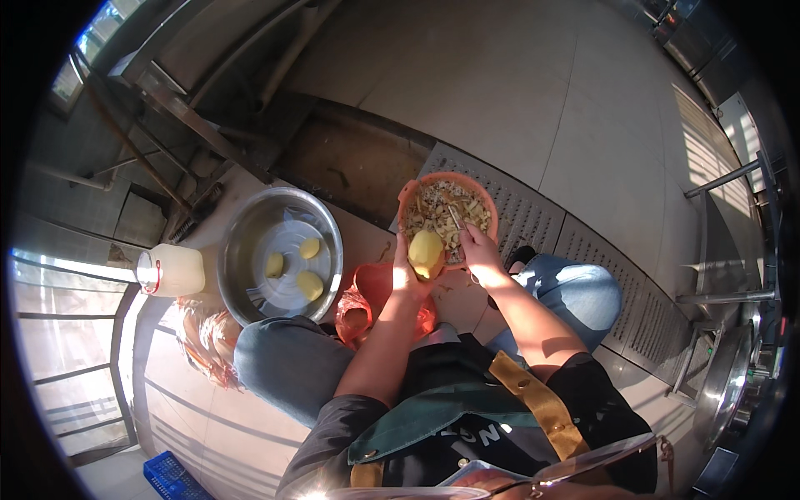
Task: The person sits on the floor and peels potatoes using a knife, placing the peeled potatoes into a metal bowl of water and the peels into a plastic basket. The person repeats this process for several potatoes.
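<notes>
My left hand (409,275) holds a peeled yellow potato (427,252) over the near edge of an orange plastic basin (495,219). The basin is full of peelings and scraps. In my right hand (480,251) is a peeler (455,219), its metal end over the scraps, apart from the potato. To the left, a large steel basin (228,234) holds water and several peeled potatoes (309,285). A red plastic bag (372,284) lies below my left hand, between my knees; its contents are mostly hidden.
A white plastic jug (178,270) and a filled plastic bag (203,340) stand left of the steel basin. Beyond it runs a recessed floor channel (350,162) with perforated metal covers (531,215). A broom (194,215) leans at the left; a blue crate (175,476) sits lower left.
</notes>
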{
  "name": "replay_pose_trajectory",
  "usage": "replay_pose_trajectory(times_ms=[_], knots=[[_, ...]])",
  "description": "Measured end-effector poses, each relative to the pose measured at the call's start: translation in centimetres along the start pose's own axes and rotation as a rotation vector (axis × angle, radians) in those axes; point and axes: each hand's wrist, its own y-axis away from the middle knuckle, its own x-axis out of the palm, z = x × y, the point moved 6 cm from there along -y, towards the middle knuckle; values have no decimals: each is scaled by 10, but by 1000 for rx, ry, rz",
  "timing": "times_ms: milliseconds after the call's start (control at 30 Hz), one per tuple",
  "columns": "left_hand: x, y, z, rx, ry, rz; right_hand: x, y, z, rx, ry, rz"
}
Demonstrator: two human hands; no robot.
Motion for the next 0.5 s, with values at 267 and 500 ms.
replay_pose_trajectory(times_ms=[267, 500], knots=[[43, 8, -17, 392, -740, 250, -1, 8, 11, 110, -350, 77], [32, 9, -37, 457, -933, 64, -31, 46, 80, -634, 517, 213]])
